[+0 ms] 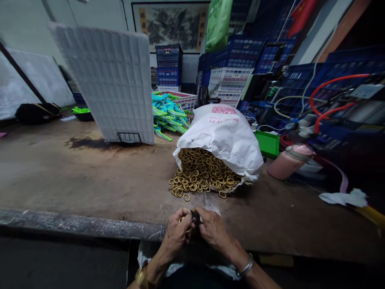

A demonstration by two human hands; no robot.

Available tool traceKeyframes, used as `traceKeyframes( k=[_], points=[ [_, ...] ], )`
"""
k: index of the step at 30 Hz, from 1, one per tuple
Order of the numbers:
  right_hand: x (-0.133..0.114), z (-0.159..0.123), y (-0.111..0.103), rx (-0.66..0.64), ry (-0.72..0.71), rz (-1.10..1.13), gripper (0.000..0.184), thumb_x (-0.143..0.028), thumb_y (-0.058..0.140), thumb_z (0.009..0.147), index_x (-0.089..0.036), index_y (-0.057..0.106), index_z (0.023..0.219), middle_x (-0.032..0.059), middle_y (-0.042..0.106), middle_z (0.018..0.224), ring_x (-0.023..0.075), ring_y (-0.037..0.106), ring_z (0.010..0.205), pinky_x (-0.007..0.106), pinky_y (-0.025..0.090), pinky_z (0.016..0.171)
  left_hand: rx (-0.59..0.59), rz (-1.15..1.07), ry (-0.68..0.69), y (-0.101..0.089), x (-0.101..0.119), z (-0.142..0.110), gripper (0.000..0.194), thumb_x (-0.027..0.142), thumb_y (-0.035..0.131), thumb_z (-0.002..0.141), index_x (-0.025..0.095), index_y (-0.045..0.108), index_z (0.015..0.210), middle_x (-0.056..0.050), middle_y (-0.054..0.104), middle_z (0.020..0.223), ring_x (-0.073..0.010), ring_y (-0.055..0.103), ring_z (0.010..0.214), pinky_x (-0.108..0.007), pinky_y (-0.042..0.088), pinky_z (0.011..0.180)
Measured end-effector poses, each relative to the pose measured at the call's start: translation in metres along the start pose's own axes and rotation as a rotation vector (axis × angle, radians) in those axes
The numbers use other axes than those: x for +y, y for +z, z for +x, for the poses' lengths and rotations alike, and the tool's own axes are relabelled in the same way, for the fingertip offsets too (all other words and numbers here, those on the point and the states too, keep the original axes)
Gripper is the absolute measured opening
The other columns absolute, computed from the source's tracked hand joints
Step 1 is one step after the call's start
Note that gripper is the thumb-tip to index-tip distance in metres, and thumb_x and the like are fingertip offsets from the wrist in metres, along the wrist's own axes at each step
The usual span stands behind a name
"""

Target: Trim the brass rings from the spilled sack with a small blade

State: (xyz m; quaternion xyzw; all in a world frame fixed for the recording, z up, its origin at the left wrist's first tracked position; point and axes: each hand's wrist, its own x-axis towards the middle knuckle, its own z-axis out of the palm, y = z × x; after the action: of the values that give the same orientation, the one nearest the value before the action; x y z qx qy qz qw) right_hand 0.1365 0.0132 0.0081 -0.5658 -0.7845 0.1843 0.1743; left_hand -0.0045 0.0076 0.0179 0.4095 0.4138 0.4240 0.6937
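My left hand and my right hand meet at the near edge of the workbench, fingers pinched together. The left fingers close on a brass ring. The right fingers pinch a small dark piece against it. Just beyond the hands lies a white sack on its side, its mouth spilling a heap of brass rings onto the bench. A watch sits on my left wrist, a metal bangle on my right.
A white gridded tray stands upright at the back left. Turquoise and green plastic parts pile behind the sack. A pink bottle, green box, hoses and stacked blue crates crowd the right.
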Motion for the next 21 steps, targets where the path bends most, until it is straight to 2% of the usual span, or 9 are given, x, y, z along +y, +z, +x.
traceKeyframes(
  k=[11,15,17,19,21],
  points=[
    [-0.003,-0.008,0.0,-0.053,0.009,-0.029,0.029,-0.004,0.036,0.067,-0.018,0.053,0.086,0.0028,0.063,0.077,0.0149,0.056,0.069,0.023,0.029,0.06,0.018,0.033,-0.018,0.002,-0.009,-0.003,0.026,0.04,0.053,0.077,0.018,0.042,0.068,0.008,0.043,0.049,-0.003,0.032,0.035,-0.014,0.026,0.033],
    [-0.001,-0.007,-0.005,-0.062,0.066,-0.063,0.024,-0.007,0.038,0.071,-0.018,0.054,0.084,0.0028,0.063,0.072,0.0145,0.055,0.062,0.023,0.028,0.056,0.008,0.075,-0.018,0.006,0.0,-0.01,0.026,0.041,0.053,0.077,0.018,0.044,0.068,0.008,0.043,0.049,-0.0035,0.032,0.036,-0.015,0.026,0.035],
    [0.005,-0.005,-0.01,-0.06,0.129,-0.118,0.023,-0.008,0.039,0.072,-0.017,0.054,0.086,0.0044,0.063,0.071,0.015,0.054,0.062,0.024,0.027,0.054,-0.045,0.11,-0.036,0.01,0.012,-0.02,0.027,0.042,0.053,0.077,0.017,0.045,0.069,0.006,0.045,0.051,-0.0036,0.034,0.039,-0.016,0.027,0.038],
    [0.015,-0.004,-0.015,-0.035,0.201,-0.174,0.023,-0.008,0.04,0.072,-0.016,0.054,0.089,0.0061,0.064,0.072,0.0158,0.055,0.063,0.024,0.027,0.055,-0.175,0.165,-0.052,0.014,0.025,-0.034,0.028,0.041,0.053,0.078,0.016,0.048,0.069,0.004,0.049,0.054,-0.0043,0.037,0.043,-0.016,0.03,0.042],
    [0.024,-0.003,-0.019,0.0,0.209,-0.202,0.023,-0.008,0.04,0.072,-0.016,0.053,0.088,0.0056,0.063,0.071,0.0158,0.055,0.063,0.025,0.027,0.055,-0.289,0.193,-0.105,0.015,0.031,-0.045,0.026,0.041,0.055,0.076,0.015,0.051,0.073,0.003,0.053,0.055,-0.0046,0.038,0.044,-0.016,0.03,0.043]
  ],
)
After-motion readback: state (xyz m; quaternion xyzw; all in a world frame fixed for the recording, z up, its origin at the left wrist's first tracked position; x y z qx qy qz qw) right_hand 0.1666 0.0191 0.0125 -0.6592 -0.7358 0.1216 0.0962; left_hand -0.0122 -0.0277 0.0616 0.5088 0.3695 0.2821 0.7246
